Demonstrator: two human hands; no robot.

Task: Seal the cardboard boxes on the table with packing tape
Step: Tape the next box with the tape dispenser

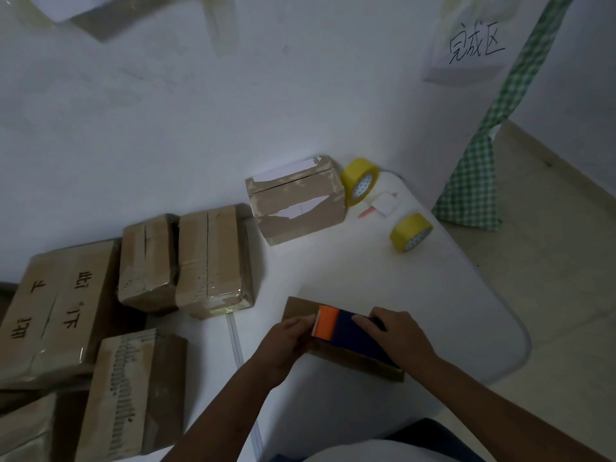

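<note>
A flat cardboard box (300, 311) lies on the white table (350, 271) in front of me. On top of it sits a tape dispenser (346, 331) with an orange front and a dark blue body. My right hand (396, 335) grips the blue rear part. My left hand (290, 341) pinches at the orange end by the blade, its fingers curled against the box's left side. Whether tape is drawn out I cannot tell.
Several other cardboard boxes stand to the left, two side by side (213, 258) and a worn one (296, 201) at the back. Two yellow tape rolls (360, 181) (411, 231) and a white card lie at the right. The table edge curves off right.
</note>
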